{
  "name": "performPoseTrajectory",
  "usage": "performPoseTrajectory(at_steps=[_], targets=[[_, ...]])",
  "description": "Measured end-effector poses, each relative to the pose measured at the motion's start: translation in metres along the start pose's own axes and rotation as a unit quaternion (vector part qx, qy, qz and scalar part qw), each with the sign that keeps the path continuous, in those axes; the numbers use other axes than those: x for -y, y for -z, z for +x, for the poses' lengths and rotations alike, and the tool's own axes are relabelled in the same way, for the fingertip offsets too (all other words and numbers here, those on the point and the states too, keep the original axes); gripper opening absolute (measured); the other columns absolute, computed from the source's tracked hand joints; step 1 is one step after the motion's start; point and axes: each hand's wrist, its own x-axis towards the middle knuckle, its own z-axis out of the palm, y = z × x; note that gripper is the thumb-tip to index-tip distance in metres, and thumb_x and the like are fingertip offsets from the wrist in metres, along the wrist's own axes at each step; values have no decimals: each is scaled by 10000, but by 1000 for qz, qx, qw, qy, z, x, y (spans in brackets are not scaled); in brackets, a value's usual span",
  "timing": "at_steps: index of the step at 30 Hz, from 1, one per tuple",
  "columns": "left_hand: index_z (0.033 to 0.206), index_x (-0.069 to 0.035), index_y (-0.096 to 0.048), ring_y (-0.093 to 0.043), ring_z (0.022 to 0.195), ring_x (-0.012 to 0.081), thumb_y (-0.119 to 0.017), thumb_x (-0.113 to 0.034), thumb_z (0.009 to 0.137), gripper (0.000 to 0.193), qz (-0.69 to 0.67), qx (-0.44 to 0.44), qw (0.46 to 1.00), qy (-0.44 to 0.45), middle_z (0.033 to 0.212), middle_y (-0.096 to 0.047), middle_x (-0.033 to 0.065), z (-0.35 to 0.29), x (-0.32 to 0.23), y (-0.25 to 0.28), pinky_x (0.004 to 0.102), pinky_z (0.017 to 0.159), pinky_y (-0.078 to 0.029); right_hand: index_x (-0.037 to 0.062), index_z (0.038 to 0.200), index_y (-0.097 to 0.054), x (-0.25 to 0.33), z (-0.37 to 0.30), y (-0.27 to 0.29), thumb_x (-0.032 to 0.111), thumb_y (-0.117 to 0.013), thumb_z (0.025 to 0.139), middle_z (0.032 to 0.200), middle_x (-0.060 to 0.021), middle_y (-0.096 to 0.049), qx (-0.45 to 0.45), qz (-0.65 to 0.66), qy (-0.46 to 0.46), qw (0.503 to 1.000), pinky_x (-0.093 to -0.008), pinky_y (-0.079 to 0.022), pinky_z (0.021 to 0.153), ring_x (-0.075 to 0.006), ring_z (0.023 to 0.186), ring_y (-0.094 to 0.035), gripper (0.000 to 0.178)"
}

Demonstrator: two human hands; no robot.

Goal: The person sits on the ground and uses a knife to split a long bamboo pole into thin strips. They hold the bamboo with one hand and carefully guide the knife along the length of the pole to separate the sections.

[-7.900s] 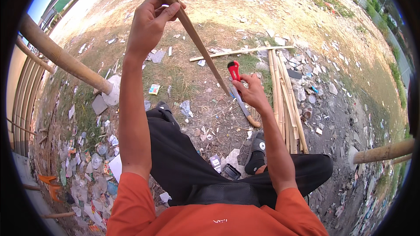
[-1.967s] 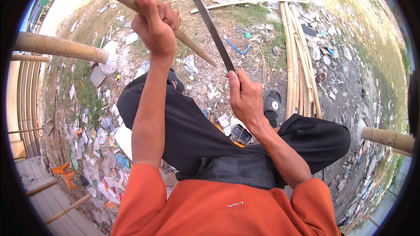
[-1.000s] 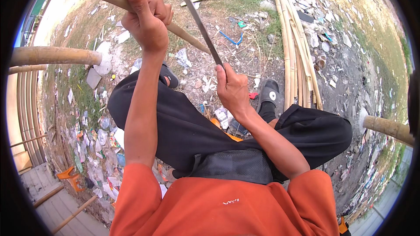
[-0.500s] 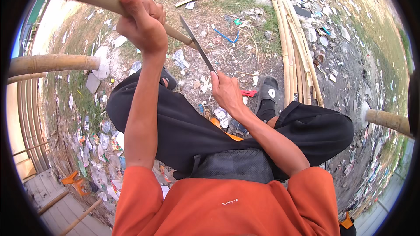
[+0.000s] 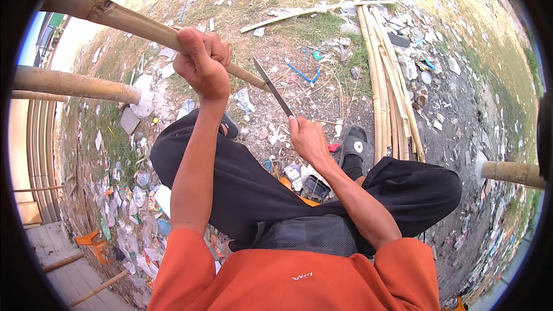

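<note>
My left hand (image 5: 203, 63) is closed round a long bamboo pole (image 5: 127, 22), thumb lying along its upper side. The pole slants from the upper left down toward the middle, its lower end near the ground. In my right hand (image 5: 310, 140) is the handle of a machete (image 5: 273, 87), which the fingers hide. Its straight dark blade points up and left, and its flat side crosses the pole's lower end. I cannot tell whether the edge touches the bamboo.
Split bamboo strips (image 5: 385, 86) lie in a bundle to the right, with another strip (image 5: 311, 14) across the far side. Bamboo posts (image 5: 80, 84) stand at left and right. Litter covers the ground, including a blue plastic strip (image 5: 303, 74). My sandalled foot (image 5: 353, 143) rests near the bundle.
The whole scene sits lower in view, as the head has tilted. Both hands keep their holds on the pole and the machete, and the blade remains by the pole's lower end.
</note>
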Motion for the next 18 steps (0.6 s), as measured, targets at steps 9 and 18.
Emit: performPoseTrajectory(at_steps=[9, 18], targets=[[644, -141, -261, -146, 414, 43, -441, -505, 963, 517, 27, 2, 1000, -4, 508, -180, -64, -4, 2, -8, 255, 394, -124, 9, 929, -618, -24, -6, -38, 286, -447, 962, 652, -252, -603, -20, -33, -5, 999, -527, -487, 646, -449, 682, -612, 328], [645, -132, -267, -152, 413, 45, -422, -494, 974, 513, 34, -9, 999, -6, 497, -189, -59, 2, 3, 11, 252, 397, -126, 22, 847, -626, 18, 9, -17, 328, -452, 955, 715, -261, -625, -50, 94, 15, 994, -512, -510, 652, -446, 706, -627, 368]])
